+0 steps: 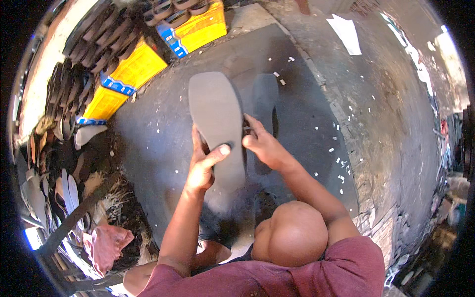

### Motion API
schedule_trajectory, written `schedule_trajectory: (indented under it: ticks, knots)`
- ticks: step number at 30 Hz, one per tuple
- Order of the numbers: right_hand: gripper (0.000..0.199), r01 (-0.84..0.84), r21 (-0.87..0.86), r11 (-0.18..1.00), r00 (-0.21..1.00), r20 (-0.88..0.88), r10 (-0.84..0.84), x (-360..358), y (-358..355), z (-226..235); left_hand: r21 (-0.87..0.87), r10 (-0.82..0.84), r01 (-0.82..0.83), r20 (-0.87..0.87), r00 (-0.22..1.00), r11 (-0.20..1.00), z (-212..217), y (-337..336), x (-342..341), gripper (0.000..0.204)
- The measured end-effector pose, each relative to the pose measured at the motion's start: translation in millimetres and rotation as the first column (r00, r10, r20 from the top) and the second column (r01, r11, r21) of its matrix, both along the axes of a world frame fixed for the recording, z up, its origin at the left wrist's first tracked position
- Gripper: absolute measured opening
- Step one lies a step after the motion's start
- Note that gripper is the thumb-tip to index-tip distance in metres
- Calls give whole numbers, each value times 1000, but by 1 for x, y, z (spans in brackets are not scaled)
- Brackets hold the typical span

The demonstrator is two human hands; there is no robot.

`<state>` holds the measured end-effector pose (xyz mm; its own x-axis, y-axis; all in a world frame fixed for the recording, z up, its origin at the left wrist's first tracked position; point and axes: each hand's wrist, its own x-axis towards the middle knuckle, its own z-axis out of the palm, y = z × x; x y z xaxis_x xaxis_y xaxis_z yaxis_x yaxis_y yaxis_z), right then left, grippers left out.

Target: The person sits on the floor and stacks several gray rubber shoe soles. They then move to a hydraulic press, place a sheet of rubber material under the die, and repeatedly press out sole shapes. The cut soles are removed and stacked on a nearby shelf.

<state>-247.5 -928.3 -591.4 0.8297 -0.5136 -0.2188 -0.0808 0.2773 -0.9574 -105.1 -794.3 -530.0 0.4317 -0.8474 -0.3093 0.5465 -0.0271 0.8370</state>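
A grey sandal sole (216, 106) is raised over the dark mat, its broad flat face toward me and its toe end pointing away. My left hand (204, 166) grips it near the narrower part, the thumb laid across the face and the other fingers behind. At its right edge is my right hand (264, 143), with bent fingers and thumb closed on the rim; whether they also hold something small there is hidden. Just beyond the right hand, a second dark sole or sandal (265, 96) lies on the mat.
Yellow and blue boxes (138, 64) (200, 29) stand at the far left with stacked dark sandals (101, 34). Loose soles (69, 193) and a pink cloth (106, 245) lie at the left. White scraps (341, 177) dot the dark mat (307, 123). A white sheet (345, 34) is farther off.
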Motion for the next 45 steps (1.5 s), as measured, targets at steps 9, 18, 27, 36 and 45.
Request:
schedule_trajectory:
  ticks: [9, 18, 27, 36, 45]
  knots:
    - [93, 322, 245, 915, 939, 37, -341, -106, -70, 39, 99, -378, 372, 419, 826, 923, -1, -100, -58, 119]
    - [79, 565, 382, 731, 825, -279, -492, -132, -120, -86, 518, -298, 68, 375, 878, 853, -125, -138, -20, 104]
    - [91, 529, 141, 837, 740, -560, -373, -138, -129, -96, 461, -337, 239, 143, 931, 855, -161, -140, -22, 70]
    - [97, 493, 106, 863, 742, -568, -355, -93, -129, -106, 419, -323, 206, 229, 918, 884, -162, -158, -45, 74]
    - [85, 485, 322, 813, 841, -426, -333, -110, -108, -85, 328, -242, 351, -329, 913, 877, -164, -142, -10, 64]
